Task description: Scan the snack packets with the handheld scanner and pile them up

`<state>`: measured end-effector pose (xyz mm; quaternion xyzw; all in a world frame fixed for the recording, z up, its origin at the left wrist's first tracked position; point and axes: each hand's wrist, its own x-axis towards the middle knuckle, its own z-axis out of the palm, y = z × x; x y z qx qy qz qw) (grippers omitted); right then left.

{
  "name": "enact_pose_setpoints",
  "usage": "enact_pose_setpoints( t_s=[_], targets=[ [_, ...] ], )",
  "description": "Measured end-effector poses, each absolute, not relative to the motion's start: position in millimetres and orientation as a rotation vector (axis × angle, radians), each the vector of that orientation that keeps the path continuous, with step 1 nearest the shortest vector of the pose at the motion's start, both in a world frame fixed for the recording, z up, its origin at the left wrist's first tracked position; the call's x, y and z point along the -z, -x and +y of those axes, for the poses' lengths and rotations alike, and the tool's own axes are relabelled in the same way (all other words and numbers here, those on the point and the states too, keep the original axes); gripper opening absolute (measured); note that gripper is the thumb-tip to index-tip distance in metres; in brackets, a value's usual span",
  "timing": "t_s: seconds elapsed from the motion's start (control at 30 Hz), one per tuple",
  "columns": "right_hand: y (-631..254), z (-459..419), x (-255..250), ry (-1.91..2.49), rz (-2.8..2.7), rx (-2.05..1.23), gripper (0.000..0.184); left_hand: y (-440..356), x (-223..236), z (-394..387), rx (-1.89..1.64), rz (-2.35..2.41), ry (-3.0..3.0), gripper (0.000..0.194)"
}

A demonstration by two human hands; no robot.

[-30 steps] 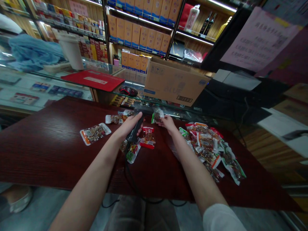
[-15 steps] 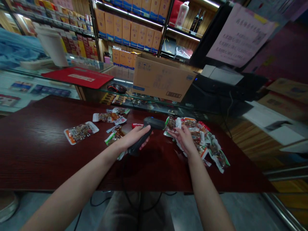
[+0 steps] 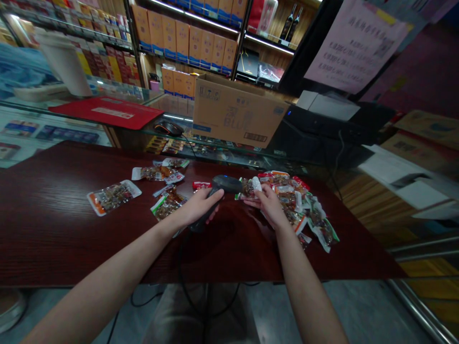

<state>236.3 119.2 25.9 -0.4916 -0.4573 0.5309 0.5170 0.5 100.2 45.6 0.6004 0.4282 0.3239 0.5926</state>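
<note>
My left hand (image 3: 201, 206) is wrapped round the handle of a black barcode scanner (image 3: 225, 183), whose head points right. Close before the scanner's nose, my right hand (image 3: 268, 204) grips a clear snack packet (image 3: 248, 188) with a green and white edge. Under and beyond that hand lies a heap of similar snack packets (image 3: 289, 198). A small red packet (image 3: 201, 185) rests just behind the scanner. Left of my left hand are several more packets, among them a green-edged packet (image 3: 168, 203), partly hidden by my forearm, and an orange-edged packet (image 3: 114, 196) lying flat.
The dark red wooden table (image 3: 64, 229) ends at a glass counter bearing a cardboard box (image 3: 238, 110), a computer mouse (image 3: 168, 127), a red folder (image 3: 111, 112) and a white cup (image 3: 64, 59). The scanner's black cable (image 3: 182, 267) hangs over the front edge.
The whole view has shifted slightly. The right hand has drawn its packet a little left, nearer the scanner's nose. Both hands keep their hold.
</note>
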Motion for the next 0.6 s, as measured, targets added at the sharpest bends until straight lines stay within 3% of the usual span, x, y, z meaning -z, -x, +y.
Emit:
enact_pose_setpoints(
  t_s=[0.53, 0.6],
  targets=[
    [-233.2, 125.0, -13.3, 1.240, -1.190, -1.005, 0.031, 0.5, -51.3, 98.5, -0.830, 0.919, -1.281, 0.054],
    [-230.8, 122.8, -13.8, 1.211, -1.143, -1.039, 0.039, 1.2, -53.8, 97.6, -0.843, 0.915, -1.258, 0.054]
  ],
)
